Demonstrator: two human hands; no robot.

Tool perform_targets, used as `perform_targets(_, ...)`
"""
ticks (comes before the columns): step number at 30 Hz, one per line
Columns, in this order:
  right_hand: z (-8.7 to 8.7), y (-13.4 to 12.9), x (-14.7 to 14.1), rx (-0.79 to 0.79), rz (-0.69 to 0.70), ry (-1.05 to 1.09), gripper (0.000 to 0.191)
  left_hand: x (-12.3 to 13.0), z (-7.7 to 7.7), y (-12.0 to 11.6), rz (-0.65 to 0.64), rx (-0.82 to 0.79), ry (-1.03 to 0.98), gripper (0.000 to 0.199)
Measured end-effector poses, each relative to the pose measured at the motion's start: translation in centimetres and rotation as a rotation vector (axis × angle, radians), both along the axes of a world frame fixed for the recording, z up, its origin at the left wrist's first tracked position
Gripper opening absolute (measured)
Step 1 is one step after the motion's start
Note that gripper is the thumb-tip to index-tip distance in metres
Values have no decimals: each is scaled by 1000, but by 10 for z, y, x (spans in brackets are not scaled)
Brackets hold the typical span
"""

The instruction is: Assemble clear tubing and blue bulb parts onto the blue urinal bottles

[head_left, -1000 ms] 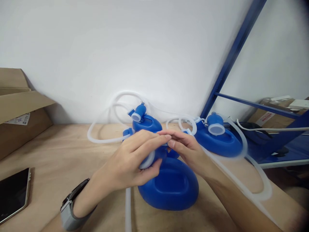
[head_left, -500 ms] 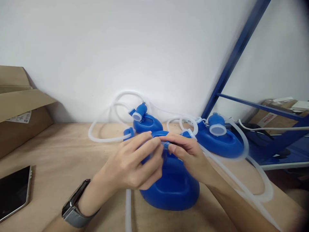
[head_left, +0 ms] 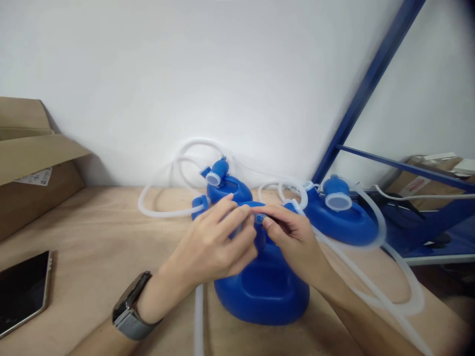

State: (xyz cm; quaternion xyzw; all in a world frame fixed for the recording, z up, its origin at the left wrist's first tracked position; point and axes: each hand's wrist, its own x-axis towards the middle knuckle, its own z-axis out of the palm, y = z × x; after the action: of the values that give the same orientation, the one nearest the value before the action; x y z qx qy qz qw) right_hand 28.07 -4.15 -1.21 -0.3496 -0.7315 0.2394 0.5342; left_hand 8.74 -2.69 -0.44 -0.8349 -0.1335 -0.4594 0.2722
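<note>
A blue bottle (head_left: 264, 296) with a recessed handle rests on the wooden table below my hands. Over its upper part, my left hand (head_left: 220, 242) is closed with the fingertips pinched together. My right hand (head_left: 293, 240) pinches a small clear piece with a blue ring mark (head_left: 259, 218), and its fingertips touch those of my left hand. Whether my left fingertips also grip this piece is hidden. A whitish tube (head_left: 199, 321) runs down the table beside the bottle, left of its base.
Behind stand a second blue bottle (head_left: 237, 190) and, to the right, a third (head_left: 343, 225), with looped whitish tubes (head_left: 411, 291). A cardboard box (head_left: 40, 198) and a phone (head_left: 24, 289) lie left. A blue metal frame (head_left: 367, 89) rises at right.
Both hands have shifted slightly right with the view. The small clear piece between the fingertips has turned, so that its ring mark now shows.
</note>
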Motion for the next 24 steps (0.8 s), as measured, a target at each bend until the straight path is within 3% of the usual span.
perform_targets(8, 2, -6, 1, 37, -97, -108, 25, -3, -5, 2, 33, -94, 28, 13)
perform_targets(12, 1, -10, 3, -3, -90, -85, 27, -17, 7, 4, -49, -126, 99, 16)
perform_targets(17, 5, -13, 6, -10, -33, -120, 32, -44, 28, -3, 17, -338, 130, 32)
perform_targets(19, 10, -11, 10, -67, 0, -230, 43, -56, 38, -6, 50, -380, 71, 33)
perform_targets(24, 14, -1, 28, -424, 191, -751, 93, -90, 57, -6, 241, -395, -165, 23)
